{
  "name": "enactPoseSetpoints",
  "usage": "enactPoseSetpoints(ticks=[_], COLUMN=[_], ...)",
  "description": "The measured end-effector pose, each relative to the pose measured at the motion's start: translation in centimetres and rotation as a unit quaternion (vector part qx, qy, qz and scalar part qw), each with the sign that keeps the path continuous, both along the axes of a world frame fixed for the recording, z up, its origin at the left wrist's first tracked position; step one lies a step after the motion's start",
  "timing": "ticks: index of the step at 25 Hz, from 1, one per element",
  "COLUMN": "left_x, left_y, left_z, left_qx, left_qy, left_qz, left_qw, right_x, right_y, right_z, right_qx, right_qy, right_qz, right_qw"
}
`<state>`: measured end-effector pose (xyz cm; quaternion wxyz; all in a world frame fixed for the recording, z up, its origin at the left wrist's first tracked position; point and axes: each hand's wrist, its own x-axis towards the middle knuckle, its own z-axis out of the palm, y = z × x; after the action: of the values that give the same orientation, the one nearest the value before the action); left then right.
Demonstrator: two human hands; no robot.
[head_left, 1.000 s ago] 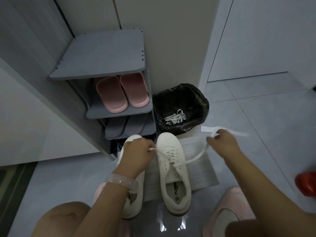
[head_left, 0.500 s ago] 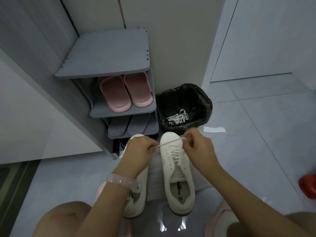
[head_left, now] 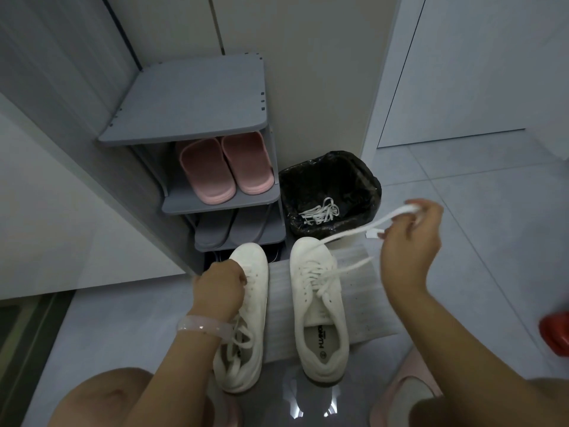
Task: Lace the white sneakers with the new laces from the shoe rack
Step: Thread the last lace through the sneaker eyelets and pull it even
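Observation:
Two white sneakers stand side by side on the floor, toes toward the rack. The right sneaker has a white lace criss-crossed through its front eyelets. Two strands of that lace rise to the right. My right hand is lifted right of the shoe and pinches the lace in its fingertips. My left hand lies with curled fingers on the front of the left sneaker, which is laced. Anything under those fingers is hidden.
The grey shoe rack holds pink slippers and grey slippers. A black-lined bin beside it contains old laces. A white foam sheet lies under the sneakers. A red object sits at the right edge.
My right hand has pulled the lace away from the right sneaker's toe, up and to the right. My left hand no longer shows a lace end and lies on the left sneaker.

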<state>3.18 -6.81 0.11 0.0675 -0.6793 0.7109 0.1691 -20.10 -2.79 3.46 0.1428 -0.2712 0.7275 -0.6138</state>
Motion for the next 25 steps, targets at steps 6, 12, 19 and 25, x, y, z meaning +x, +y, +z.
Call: enactPoseSetpoints(ticks=[6,12,19,25], left_x=[-2.2,-5.6,-5.8,-5.4], left_y=[0.6,1.3,1.8,2.0], left_z=[0.8,3.0,1.8,0.3], left_qx=[-0.039,-0.018,0.040,0.024], left_qy=[0.135,0.472,0.418,0.224], left_qz=[-0.081,-0.064,-0.125,-0.176], left_qw=[0.987,0.879,0.899,0.958], right_x=[-0.8,2.1,1.3,1.1], right_y=[-0.5,0.3,-0.2,-0.3], right_z=[1.9,2.0,2.3,1.7], right_qx=[0.115,0.221,0.135,0.034], right_qy=[-0.053,0.025,-0.209,-0.211], right_qz=[0.209,0.507,0.428,0.363], right_qw=[0.970,0.833,0.869,0.907])
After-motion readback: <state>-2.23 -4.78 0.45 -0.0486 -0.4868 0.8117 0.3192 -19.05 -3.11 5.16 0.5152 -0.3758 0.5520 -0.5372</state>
